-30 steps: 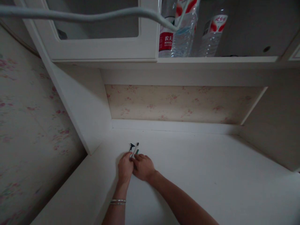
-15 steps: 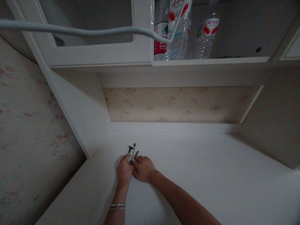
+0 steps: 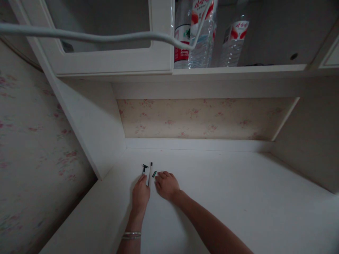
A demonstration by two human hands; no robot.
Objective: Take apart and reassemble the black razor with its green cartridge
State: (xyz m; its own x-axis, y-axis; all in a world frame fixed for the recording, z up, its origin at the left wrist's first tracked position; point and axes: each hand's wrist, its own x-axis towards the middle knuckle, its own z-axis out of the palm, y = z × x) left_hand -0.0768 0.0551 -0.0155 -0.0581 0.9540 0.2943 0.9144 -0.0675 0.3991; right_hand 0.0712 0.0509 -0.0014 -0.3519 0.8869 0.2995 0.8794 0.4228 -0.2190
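Observation:
My left hand [image 3: 141,193] rests on the white desktop [image 3: 225,197], fingers closed round the lower part of a small razor [image 3: 144,168] with a black T-shaped head. Close by its fingertips lies a thin pale stick with a dark tip [image 3: 150,173], perhaps a toothbrush; its lower end reaches the left hand. A short dark-green piece [image 3: 154,174], too small to name, lies just right of the stick. My right hand [image 3: 167,186] lies on the desktop beside the green piece, palm down, fingers stretched forward and apparently holding nothing.
A white side panel [image 3: 90,123] stands left of the hands. Above hangs a cabinet shelf [image 3: 238,70] with several plastic bottles [image 3: 201,46]. A pale cable [image 3: 106,36] crosses the upper view. Flowered wallpaper [image 3: 190,118] shows behind the desktop.
My right hand has moved right, away from my left hand, uncovering the green piece. The razor has shifted slightly left, so a wider gap separates it from the stick.

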